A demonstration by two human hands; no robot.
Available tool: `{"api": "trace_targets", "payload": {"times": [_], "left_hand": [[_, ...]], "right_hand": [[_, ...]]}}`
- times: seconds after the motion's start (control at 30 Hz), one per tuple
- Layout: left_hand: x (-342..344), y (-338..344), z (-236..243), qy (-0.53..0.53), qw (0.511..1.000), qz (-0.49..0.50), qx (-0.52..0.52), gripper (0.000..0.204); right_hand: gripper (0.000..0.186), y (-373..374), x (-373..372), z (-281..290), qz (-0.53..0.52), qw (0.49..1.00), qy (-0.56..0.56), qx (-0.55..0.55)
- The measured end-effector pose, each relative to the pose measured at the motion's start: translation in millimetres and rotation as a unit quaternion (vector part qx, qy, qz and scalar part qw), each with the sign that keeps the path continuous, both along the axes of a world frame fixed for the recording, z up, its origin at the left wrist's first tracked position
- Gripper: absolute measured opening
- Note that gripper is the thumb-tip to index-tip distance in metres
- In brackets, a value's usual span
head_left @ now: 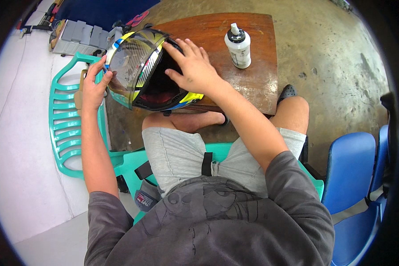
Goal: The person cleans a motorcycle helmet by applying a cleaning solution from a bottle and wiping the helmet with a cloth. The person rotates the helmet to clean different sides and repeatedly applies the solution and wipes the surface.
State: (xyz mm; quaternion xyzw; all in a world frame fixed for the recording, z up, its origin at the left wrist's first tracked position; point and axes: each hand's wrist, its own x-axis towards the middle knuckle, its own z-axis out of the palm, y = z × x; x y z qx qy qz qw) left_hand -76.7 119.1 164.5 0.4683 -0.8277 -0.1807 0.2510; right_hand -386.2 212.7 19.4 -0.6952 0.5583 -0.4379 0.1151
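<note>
A motorcycle helmet [157, 88] in yellow, blue and black lies tilted at the left end of the brown wooden table, its dark inside facing right. Its clear visor [128, 60] faces left. My left hand [94, 86] is at the visor's left edge, with thumb and fingertips against it. Across the helmet's open side reaches my right hand [194, 66]; its fingers are stretched out over the upper rim and the thumb is spread apart over the opening. A white bottle [239, 51] with a black cap and white spout stands upright on the table, right of my right hand.
The wooden table [261, 88] is close in front of my knees. A green plastic chair [60, 119] stands at the left by a white wall [22, 111]. Grey boxes [82, 37] are at the far left. Blue chairs [350, 173] stand on the right.
</note>
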Motion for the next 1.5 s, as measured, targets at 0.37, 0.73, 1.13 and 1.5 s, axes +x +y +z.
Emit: {"api": "trace_targets", "payload": {"times": [0.37, 0.73, 1.13, 1.5], "left_hand": [[1, 0, 0, -0.006, 1.0, -0.002, -0.009, 0.074], [1, 1, 0, -0.009, 1.0, -0.01, -0.024, 0.061], [-15, 15, -2, -0.005, 1.0, 0.027, -0.016, 0.067], [-36, 30, -16, -0.115, 0.99, 0.045, -0.066, 0.151]], "right_hand": [[0.063, 6, -8, -16, -0.018, 0.996, -0.085, -0.004], [0.033, 14, -12, -16, -0.023, 0.986, -0.162, 0.025], [0.033, 19, -22, -23, 0.023, 0.936, -0.343, 0.075], [0.068, 48, 9, -25, -0.027, 0.964, -0.257, 0.06]]}}
